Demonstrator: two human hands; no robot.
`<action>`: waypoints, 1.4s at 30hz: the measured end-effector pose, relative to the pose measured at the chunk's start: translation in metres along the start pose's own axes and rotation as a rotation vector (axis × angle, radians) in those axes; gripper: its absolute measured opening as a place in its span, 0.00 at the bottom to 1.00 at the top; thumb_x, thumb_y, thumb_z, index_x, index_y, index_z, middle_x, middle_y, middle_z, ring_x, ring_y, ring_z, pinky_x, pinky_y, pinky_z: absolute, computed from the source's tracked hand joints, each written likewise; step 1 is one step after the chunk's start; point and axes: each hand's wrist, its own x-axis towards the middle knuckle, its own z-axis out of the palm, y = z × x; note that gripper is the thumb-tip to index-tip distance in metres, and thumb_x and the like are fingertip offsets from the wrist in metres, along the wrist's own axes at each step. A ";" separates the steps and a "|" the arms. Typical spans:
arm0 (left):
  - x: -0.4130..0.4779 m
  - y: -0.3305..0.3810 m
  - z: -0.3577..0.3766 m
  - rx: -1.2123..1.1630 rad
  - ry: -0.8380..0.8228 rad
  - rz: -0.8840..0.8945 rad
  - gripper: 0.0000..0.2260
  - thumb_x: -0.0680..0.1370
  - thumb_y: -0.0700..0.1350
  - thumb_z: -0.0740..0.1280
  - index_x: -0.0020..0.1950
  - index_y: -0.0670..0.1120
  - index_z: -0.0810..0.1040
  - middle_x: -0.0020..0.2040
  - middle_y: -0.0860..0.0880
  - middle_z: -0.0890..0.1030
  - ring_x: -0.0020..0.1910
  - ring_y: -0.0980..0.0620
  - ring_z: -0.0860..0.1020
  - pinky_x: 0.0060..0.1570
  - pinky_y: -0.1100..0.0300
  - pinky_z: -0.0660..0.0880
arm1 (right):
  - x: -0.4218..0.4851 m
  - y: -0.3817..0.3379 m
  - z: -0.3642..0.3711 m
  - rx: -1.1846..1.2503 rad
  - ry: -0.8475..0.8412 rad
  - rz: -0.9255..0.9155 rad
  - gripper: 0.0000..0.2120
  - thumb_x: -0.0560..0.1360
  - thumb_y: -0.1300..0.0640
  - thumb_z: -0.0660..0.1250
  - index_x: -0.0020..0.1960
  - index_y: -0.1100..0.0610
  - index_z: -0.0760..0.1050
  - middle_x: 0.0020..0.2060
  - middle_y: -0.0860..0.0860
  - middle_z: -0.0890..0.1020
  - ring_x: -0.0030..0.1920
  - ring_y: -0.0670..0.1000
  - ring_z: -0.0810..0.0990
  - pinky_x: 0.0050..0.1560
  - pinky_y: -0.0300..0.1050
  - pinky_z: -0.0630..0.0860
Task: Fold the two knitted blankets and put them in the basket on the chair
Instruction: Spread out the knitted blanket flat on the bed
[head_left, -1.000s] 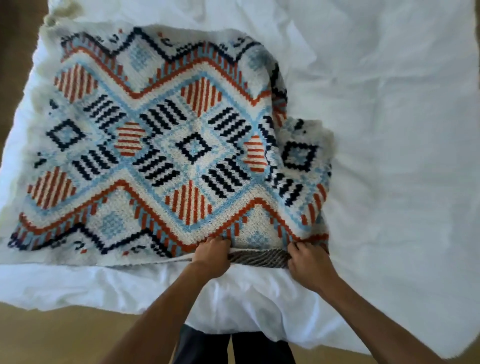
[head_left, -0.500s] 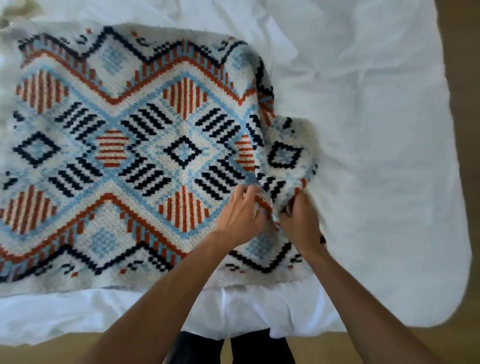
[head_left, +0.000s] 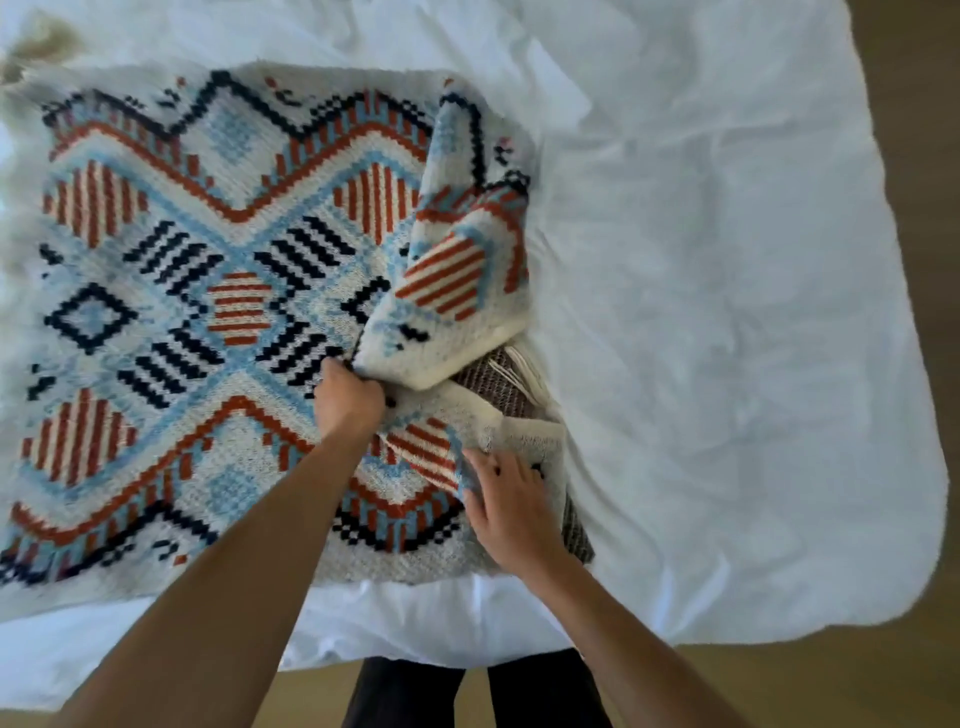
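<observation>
Where the patterned knitted blanket lies spread over the white sheet, its right-hand side has been turned back on itself, so a flap with an orange-striped diamond stands up in a loose fold. The blanket is cream, worked with light blue zigzags, dark navy bars and orange-red diamonds, and it covers the left and middle of the sheet. The left hand is closed in a fist around the lower edge of that raised flap, gripping the wool. The right hand lies nearer the person, fingers spread fairly wide and pressed flat on the blanket's near right corner, where another small fold shows an orange stripe pattern. Under the lifted part a darker brown-and-cream knitted fabric peeks out, with pale fringe strands beside it; it may be the second blanket, though too little shows to be sure. The sheet hangs over the near edge, and below it are the person's dark trousers and a tan floor.
</observation>
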 end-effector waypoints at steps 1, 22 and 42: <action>0.002 -0.006 -0.004 0.035 0.007 -0.039 0.12 0.75 0.34 0.60 0.56 0.44 0.63 0.53 0.39 0.74 0.43 0.43 0.74 0.36 0.50 0.74 | 0.001 0.002 -0.003 -0.026 0.065 0.028 0.18 0.80 0.50 0.53 0.67 0.54 0.66 0.58 0.55 0.73 0.57 0.54 0.71 0.59 0.51 0.71; -0.048 0.015 0.067 0.936 -0.138 0.714 0.22 0.75 0.45 0.67 0.68 0.50 0.67 0.69 0.46 0.66 0.70 0.43 0.58 0.71 0.44 0.56 | 0.010 0.091 -0.051 -0.126 -0.121 0.125 0.13 0.79 0.52 0.55 0.58 0.56 0.71 0.32 0.48 0.75 0.29 0.49 0.72 0.29 0.39 0.63; -0.155 0.241 0.273 0.638 -0.334 1.121 0.22 0.70 0.26 0.58 0.61 0.43 0.65 0.60 0.42 0.67 0.58 0.45 0.68 0.53 0.58 0.71 | -0.080 0.306 -0.155 -0.092 0.193 0.675 0.18 0.80 0.48 0.55 0.48 0.62 0.73 0.38 0.59 0.82 0.41 0.61 0.79 0.35 0.49 0.72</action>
